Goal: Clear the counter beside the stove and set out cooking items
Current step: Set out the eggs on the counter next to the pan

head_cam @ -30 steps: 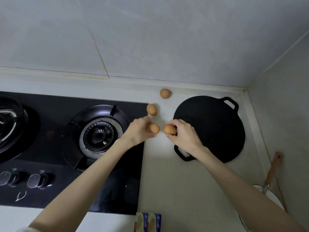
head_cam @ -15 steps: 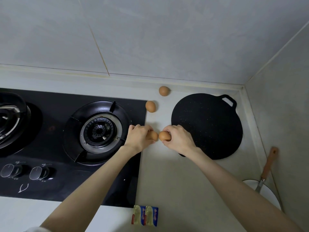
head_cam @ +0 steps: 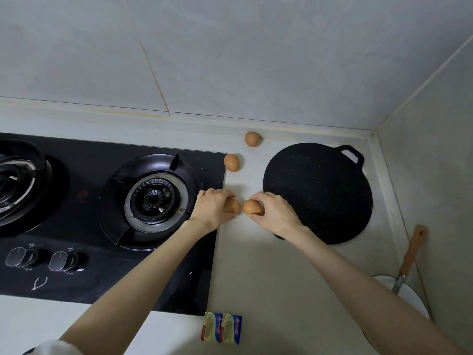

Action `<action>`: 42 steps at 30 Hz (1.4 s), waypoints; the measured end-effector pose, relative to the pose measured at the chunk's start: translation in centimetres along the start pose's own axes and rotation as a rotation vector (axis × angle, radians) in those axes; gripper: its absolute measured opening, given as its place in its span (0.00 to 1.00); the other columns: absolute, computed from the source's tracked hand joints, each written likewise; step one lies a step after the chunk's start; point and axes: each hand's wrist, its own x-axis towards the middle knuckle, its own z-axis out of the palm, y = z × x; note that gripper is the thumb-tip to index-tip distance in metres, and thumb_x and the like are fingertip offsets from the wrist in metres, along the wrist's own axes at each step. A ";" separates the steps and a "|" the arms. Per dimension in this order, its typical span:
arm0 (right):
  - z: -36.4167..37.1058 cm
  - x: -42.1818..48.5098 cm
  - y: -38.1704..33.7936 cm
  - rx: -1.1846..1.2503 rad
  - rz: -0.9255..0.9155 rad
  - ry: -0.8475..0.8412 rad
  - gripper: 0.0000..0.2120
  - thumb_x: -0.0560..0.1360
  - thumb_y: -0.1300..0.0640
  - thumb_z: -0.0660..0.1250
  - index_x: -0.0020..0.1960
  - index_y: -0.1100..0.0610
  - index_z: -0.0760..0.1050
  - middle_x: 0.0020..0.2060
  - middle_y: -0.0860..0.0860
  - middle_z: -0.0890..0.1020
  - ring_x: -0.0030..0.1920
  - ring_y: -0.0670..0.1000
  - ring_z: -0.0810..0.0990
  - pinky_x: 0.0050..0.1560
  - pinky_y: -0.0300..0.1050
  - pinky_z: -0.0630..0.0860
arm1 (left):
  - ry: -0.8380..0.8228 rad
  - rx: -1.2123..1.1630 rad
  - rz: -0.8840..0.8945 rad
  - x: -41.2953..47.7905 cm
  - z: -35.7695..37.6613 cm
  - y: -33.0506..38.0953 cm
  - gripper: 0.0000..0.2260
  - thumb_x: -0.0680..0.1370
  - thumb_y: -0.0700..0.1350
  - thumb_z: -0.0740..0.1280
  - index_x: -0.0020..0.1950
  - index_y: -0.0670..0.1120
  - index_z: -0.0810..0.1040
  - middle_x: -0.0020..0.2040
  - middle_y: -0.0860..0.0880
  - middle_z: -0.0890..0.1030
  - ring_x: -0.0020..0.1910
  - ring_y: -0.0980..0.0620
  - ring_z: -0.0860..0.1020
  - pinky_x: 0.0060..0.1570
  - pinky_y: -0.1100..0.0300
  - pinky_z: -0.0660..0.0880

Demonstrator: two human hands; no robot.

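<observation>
My left hand (head_cam: 213, 207) grips a brown egg (head_cam: 233, 206) low over the pale counter (head_cam: 256, 272), just right of the black gas stove (head_cam: 107, 221). My right hand (head_cam: 275, 213) holds a second brown egg (head_cam: 251, 207) close beside it, the two eggs almost touching. A third egg (head_cam: 231, 162) lies on the counter at the stove's far right corner. Another egg (head_cam: 252, 139) rests by the back wall. A flat black round griddle (head_cam: 322, 190) with loop handles lies on the counter to the right.
A small blue and yellow packet (head_cam: 222, 327) lies at the counter's near edge. A white pan with a wooden handle (head_cam: 412, 254) stands by the right wall. The stove's right burner (head_cam: 153, 201) and two knobs (head_cam: 46, 260) are to my left.
Both hands have come down and slightly toward me with their eggs, closer to the counter surface. The two loose eggs have not moved.
</observation>
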 end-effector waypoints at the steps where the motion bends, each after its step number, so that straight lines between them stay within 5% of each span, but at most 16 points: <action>1: -0.1 0.0 0.0 0.000 -0.001 0.002 0.17 0.73 0.50 0.70 0.61 0.50 0.74 0.55 0.47 0.78 0.53 0.51 0.77 0.48 0.47 0.75 | -0.006 -0.001 0.003 0.0 -0.1 0.0 0.22 0.73 0.54 0.70 0.65 0.51 0.72 0.59 0.52 0.78 0.59 0.49 0.71 0.58 0.56 0.59; 19: -5.2 4.7 -0.2 0.108 0.001 0.156 0.19 0.77 0.53 0.66 0.67 0.52 0.72 0.63 0.49 0.76 0.59 0.52 0.77 0.58 0.49 0.75 | 0.108 -0.202 0.035 6.5 -6.1 -1.7 0.22 0.75 0.47 0.70 0.67 0.47 0.71 0.62 0.45 0.75 0.64 0.44 0.71 0.61 0.51 0.70; 27: -5.2 11.7 -0.3 0.114 0.044 0.232 0.22 0.76 0.56 0.67 0.69 0.54 0.70 0.65 0.52 0.74 0.63 0.54 0.73 0.58 0.48 0.73 | -0.106 -0.143 0.012 10.8 -5.4 -2.8 0.31 0.71 0.47 0.74 0.72 0.49 0.66 0.66 0.44 0.72 0.66 0.44 0.70 0.63 0.47 0.69; 34: -3.8 16.4 0.3 0.192 0.102 0.264 0.21 0.74 0.56 0.69 0.66 0.51 0.71 0.62 0.50 0.75 0.59 0.53 0.75 0.56 0.51 0.76 | -0.168 -0.137 0.121 13.2 -4.4 -3.4 0.28 0.70 0.41 0.73 0.68 0.51 0.71 0.60 0.44 0.74 0.60 0.44 0.72 0.60 0.54 0.69; 42: -3.0 18.5 -0.3 0.185 0.100 0.319 0.16 0.71 0.61 0.70 0.58 0.55 0.76 0.56 0.51 0.78 0.56 0.53 0.76 0.56 0.47 0.75 | -0.136 -0.149 0.153 14.2 -3.8 -3.8 0.22 0.67 0.45 0.76 0.59 0.51 0.76 0.50 0.47 0.76 0.52 0.46 0.73 0.53 0.54 0.72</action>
